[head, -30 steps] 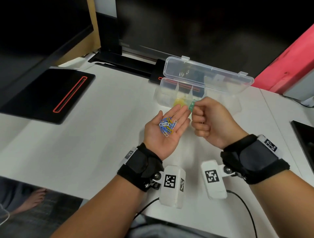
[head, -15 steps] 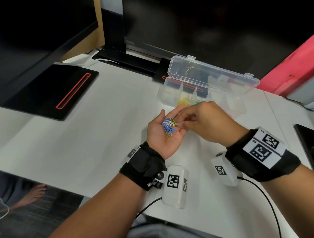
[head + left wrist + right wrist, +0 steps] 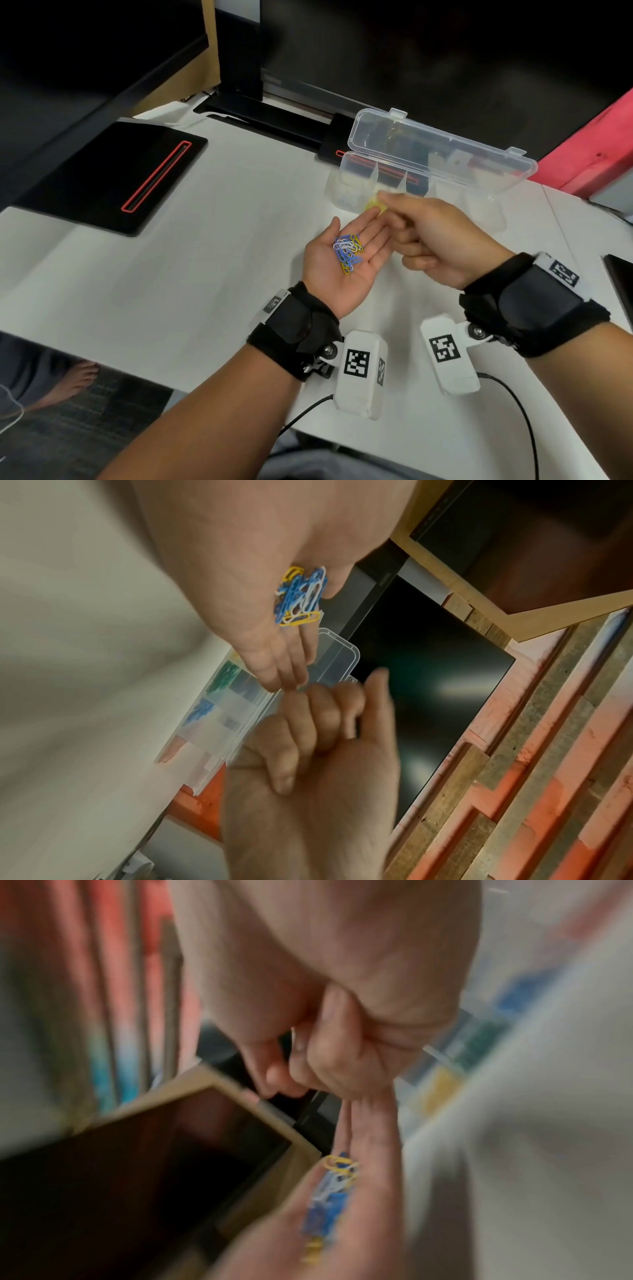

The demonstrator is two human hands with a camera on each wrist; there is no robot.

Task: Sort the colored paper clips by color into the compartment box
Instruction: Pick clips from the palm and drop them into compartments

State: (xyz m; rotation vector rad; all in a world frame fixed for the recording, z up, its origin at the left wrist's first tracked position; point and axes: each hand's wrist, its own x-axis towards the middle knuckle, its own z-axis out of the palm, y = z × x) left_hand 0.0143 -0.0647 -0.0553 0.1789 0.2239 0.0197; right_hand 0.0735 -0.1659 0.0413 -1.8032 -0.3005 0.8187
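Thin wire paper clips (image 3: 348,252) on flat left hand (image 3: 342,270)

You face a white tabletop (image 3: 144,274) carrying a black pad with a red-outlined slot (image 3: 113,174) at your left. Behind it stand a dark monitor (image 3: 428,61) on a black base (image 3: 274,116) and a tan wooden frame (image 3: 202,65). A red surface (image 3: 589,150) lies at far right; dark carpet (image 3: 85,428) shows below the table edge

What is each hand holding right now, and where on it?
Left hand cradles a pile of paper clips on its open palm. Right hand is curled in a pinch; whether it grips a clip cannot be told.
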